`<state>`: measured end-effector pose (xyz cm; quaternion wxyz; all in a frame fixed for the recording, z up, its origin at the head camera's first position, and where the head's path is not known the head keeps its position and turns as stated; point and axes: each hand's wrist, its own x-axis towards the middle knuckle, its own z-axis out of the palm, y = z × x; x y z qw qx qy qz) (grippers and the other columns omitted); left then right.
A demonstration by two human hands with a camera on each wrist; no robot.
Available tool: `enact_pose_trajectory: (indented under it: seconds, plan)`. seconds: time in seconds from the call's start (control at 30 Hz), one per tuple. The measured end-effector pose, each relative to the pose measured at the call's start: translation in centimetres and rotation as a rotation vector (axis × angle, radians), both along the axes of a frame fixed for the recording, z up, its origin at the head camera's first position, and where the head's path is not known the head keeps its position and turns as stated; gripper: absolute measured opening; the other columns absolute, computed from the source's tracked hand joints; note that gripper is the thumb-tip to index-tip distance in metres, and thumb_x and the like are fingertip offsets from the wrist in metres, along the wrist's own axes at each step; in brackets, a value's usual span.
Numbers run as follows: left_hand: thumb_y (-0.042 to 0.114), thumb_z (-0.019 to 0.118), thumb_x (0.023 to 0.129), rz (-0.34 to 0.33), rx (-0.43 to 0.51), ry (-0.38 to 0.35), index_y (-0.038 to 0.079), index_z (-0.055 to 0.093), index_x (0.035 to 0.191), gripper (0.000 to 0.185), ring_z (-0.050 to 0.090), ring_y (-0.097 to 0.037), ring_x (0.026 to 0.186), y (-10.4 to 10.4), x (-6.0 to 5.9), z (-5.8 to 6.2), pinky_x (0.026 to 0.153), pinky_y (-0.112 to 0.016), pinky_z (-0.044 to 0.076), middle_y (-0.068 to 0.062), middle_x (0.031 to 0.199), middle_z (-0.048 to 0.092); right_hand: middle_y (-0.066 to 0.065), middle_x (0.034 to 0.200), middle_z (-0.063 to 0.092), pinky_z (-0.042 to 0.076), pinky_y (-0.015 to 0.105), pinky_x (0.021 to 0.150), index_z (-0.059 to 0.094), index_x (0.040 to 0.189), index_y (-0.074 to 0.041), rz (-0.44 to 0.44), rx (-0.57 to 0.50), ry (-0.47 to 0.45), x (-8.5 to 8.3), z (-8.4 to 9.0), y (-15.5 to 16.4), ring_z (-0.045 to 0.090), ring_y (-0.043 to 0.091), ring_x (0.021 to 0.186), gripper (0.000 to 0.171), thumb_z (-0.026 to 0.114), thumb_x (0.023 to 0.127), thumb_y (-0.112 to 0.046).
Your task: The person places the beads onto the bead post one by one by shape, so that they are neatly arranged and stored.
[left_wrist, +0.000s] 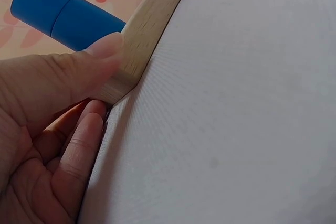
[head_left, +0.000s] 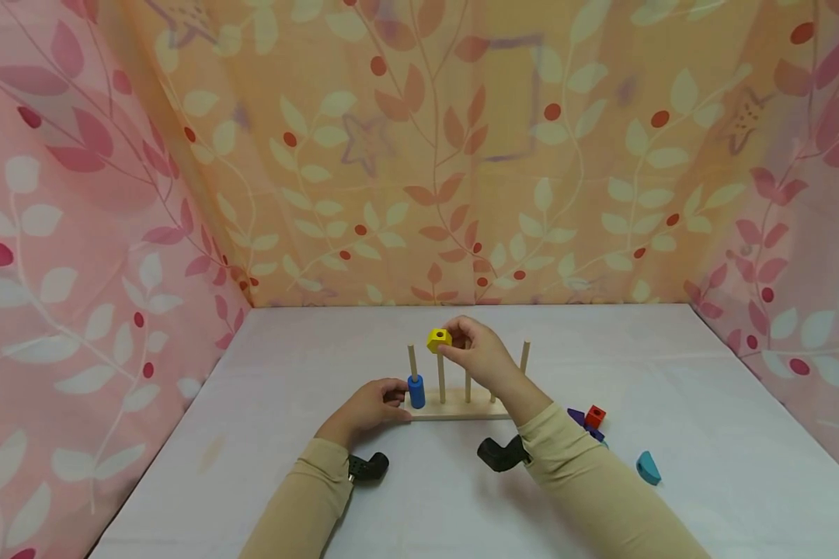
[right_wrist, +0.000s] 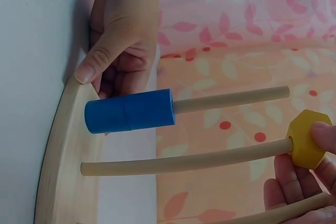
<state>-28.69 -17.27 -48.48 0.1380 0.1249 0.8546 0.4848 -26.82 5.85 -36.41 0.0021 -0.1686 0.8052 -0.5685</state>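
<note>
My left hand (head_left: 369, 405) grips the left end of a wooden peg board (head_left: 454, 413), thumb on the front edge and fingers curled behind it. Two blue cylinders (left_wrist: 63, 11) are stacked on the leftmost peg (right_wrist: 231, 99), right beside that hand. Up at the second peg (head_left: 441, 380), my right hand (head_left: 488, 359) pinches a yellow hexagonal bead (right_wrist: 308, 139) between thumb and fingers. In the right wrist view the bead sits right at the peg's tip, its hole in line with the peg. The right forearm partly hides the pegs farther right.
Right of the board lie a red cube (head_left: 596, 416), a purple triangular block (head_left: 576, 417), another purple block (head_left: 593, 433) and a teal half-round block (head_left: 648, 469). A white cloth covers the table (head_left: 287, 349). Patterned curtains (head_left: 461, 155) stand behind and at both sides.
</note>
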Motion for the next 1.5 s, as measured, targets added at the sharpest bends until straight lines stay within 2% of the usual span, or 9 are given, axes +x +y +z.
enact_pose_trajectory:
  seconds: [0.4,0.6,0.8,1.13,1.5]
  plan:
    - [0.022,0.081,0.068,0.005,0.014,-0.007,0.009,0.059,0.114,0.052,0.054,-0.016,0.097,0.0,0.1,0.0,0.091,-0.035,0.044,-0.002,0.105,0.059,0.004,0.100,0.059,0.051,0.029,0.079,0.058,0.105,-0.011,-0.059,-0.014,-0.036,0.3,-0.7,-0.3,0.056,0.019,0.088,0.023,0.067,0.083,-0.012]
    - [0.023,0.081,0.068,0.007,0.007,-0.015,0.010,0.059,0.115,0.054,0.054,-0.015,0.096,0.0,0.3,0.2,0.090,-0.034,0.044,-0.001,0.105,0.059,0.005,0.100,0.058,0.051,0.029,0.079,0.054,0.110,-0.010,-0.084,-0.023,-0.023,0.4,-1.0,-0.4,0.057,0.019,0.088,0.031,0.068,0.083,-0.011]
    - [0.021,0.081,0.068,0.006,0.011,-0.005,0.009,0.058,0.115,0.053,0.055,-0.015,0.098,0.0,0.3,0.2,0.091,-0.034,0.044,-0.002,0.106,0.059,0.010,0.103,0.059,0.051,0.030,0.079,0.047,0.115,-0.006,-0.066,-0.072,-0.020,0.4,-1.7,-0.6,0.059,0.020,0.090,0.038,0.066,0.083,-0.005]
    - [0.023,0.080,0.069,0.004,0.004,-0.012,0.009,0.059,0.115,0.052,0.054,-0.014,0.096,0.1,0.2,0.2,0.090,-0.032,0.044,-0.002,0.105,0.059,0.009,0.102,0.059,0.051,0.031,0.080,0.043,0.121,-0.007,-0.117,-0.084,-0.061,0.6,-3.0,-0.7,0.060,0.018,0.088,0.047,0.067,0.081,-0.005]
    - [0.020,0.080,0.069,0.001,0.020,-0.011,0.008,0.058,0.115,0.052,0.054,-0.015,0.097,0.1,0.2,0.1,0.090,-0.033,0.044,-0.003,0.107,0.059,0.009,0.096,0.061,0.052,0.029,0.077,0.052,0.098,-0.006,-0.166,-0.056,-0.117,0.6,-4.5,-0.9,0.060,0.018,0.087,0.024,0.068,0.081,-0.007]
